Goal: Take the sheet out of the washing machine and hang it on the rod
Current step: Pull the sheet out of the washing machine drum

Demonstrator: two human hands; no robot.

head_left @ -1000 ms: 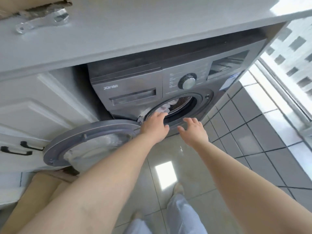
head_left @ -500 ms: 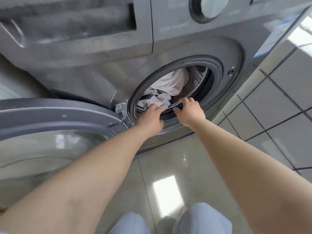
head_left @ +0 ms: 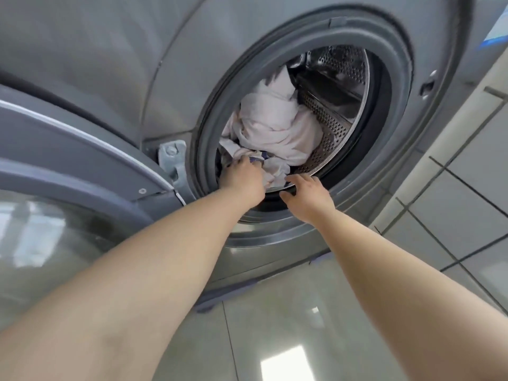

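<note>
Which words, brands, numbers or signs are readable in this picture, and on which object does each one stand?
None can be read.
Blue and white sticker at the washing machine front's upper right corner: cut off by the frame, print too blurred to read.
Door, drum, sheet: no text visible.

Bare forearms (head_left: pixel 154 270); no sleeves

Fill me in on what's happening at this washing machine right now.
A person is reaching into the open washing machine with both bare hands. The left hand is in the drum mouth, gripping the crumpled white sheet, which is bunched inside the drum. The right hand rests open on the lower door rim. The door is swung open to the left. Nothing is out yet.
</note>
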